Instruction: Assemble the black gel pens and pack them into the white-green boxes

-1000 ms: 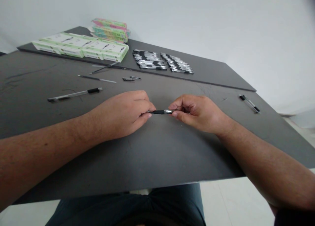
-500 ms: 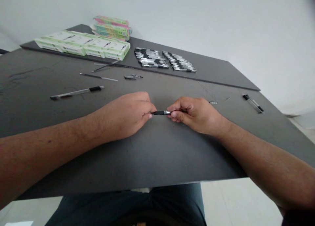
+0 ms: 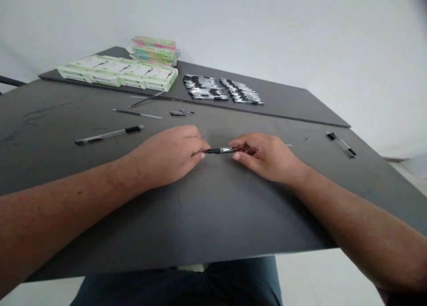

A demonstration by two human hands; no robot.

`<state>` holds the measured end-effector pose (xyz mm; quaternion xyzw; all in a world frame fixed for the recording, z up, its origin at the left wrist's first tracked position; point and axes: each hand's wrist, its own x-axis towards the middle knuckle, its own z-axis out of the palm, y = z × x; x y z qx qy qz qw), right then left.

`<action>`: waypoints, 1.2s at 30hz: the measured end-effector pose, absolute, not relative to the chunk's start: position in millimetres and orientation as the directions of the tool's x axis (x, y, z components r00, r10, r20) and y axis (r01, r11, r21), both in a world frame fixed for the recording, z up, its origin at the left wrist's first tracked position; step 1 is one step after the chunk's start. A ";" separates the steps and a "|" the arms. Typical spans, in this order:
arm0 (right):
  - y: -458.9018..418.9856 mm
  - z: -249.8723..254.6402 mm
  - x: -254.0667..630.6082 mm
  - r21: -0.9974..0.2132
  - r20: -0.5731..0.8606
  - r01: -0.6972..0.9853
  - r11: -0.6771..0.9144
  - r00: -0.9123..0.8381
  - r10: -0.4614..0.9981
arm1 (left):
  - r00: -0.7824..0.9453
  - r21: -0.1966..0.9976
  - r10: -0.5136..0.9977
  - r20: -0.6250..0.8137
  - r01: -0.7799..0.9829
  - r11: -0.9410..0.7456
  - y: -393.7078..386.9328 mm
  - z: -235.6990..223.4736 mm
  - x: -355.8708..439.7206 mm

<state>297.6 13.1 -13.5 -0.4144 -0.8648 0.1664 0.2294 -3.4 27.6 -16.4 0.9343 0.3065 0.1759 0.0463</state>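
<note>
A pen (image 3: 220, 150) with a black grip and a clear, shiny end lies level between my hands, just above the dark table. My left hand (image 3: 178, 155) pinches its left end, which the fingers hide. My right hand (image 3: 267, 155) has thumb and fingertips around the pen's right tip, in a looser pinch. A small clear piece (image 3: 288, 144) lies just behind my right hand. Beyond my left hand rests a long pen (image 3: 110, 135) with a black grip.
On a raised board (image 3: 283, 99) at the back lie two rows of pens (image 3: 205, 87), several green-white boxes (image 3: 120, 70) and stacked colourful packs (image 3: 155, 50). Refills (image 3: 136, 114), pen caps (image 3: 178, 114) and a clear pen barrel (image 3: 342, 144) are on the table.
My right fingers have slid right along the pen and loosened, showing more of its shiny end. My left hand keeps its pinch. The view has tilted up slightly.
</note>
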 end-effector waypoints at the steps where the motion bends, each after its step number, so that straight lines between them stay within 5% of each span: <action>1: 12.3 -14.2 293.9 -0.433 0.260 0.642 0.632 -0.583 0.770 | 0.757 0.183 0.573 0.315 0.544 -0.819 26.8 -17.7 -3.4; 6: 14.8 -10.4 287.2 -0.294 0.197 0.677 0.675 -0.648 0.735 | 0.728 0.103 0.506 0.462 0.523 -0.846 20.3 -18.9 -1.8; 11: 60.6 11.3 312.2 -0.157 0.182 0.834 0.528 -0.501 0.846 | 0.615 0.065 0.477 0.627 0.569 -0.820 16.8 -11.9 -2.7; 15: 125.1 22.6 317.8 -0.012 0.195 0.936 0.353 -0.344 0.919 | 0.628 0.133 0.521 0.578 0.557 -0.820 18.8 -14.9 -3.8; 20: 190.8 13.8 293.9 0.092 0.162 0.945 0.313 -0.325 0.932 | 0.638 0.184 0.566 0.522 0.563 -0.806 21.3 -17.4 -5.6; 36: 237.2 -19.7 265.6 0.140 0.185 0.942 0.304 -0.326 0.927 | 0.633 0.244 0.618 0.467 0.579 -0.778 19.6 -19.2 -4.5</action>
